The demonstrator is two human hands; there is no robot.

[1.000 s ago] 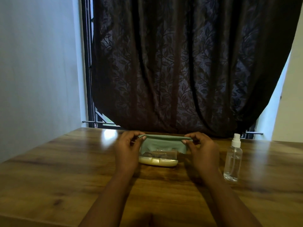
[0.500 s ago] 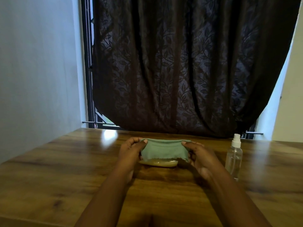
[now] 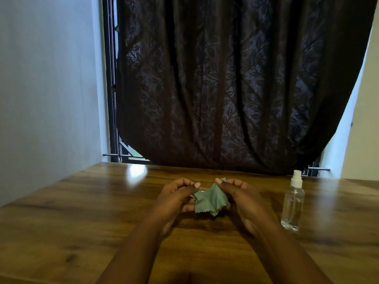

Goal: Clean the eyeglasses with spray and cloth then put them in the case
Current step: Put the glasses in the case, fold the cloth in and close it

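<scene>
- Both hands are raised just above the wooden tabletop (image 3: 82,212), close together, with a green cloth (image 3: 211,198) bunched between them.
- The left hand (image 3: 176,198) has its fingers curled, thumb and fingertips pinched on the cloth's left side; a thin glint of something shows at that pinch, too small to make out.
- The right hand (image 3: 242,199) has its grip clamped on the cloth's top corner, thumb on the near side and fingers behind.
- The cloth hangs down from the two grips in folds; its lower edge is zigzag-cut and falls free between the palms, above the wood.
- The glasses and their case cannot be seen from here; hands and cloth cover that spot.
- A clear spray bottle (image 3: 292,203) with a white nozzle stands upright on the tabletop to the right of the right hand, apart from it.
- Behind the tabletop hangs a dark leaf-patterned curtain (image 3: 225,89) over a barred window (image 3: 111,89), with pale walls either side.
</scene>
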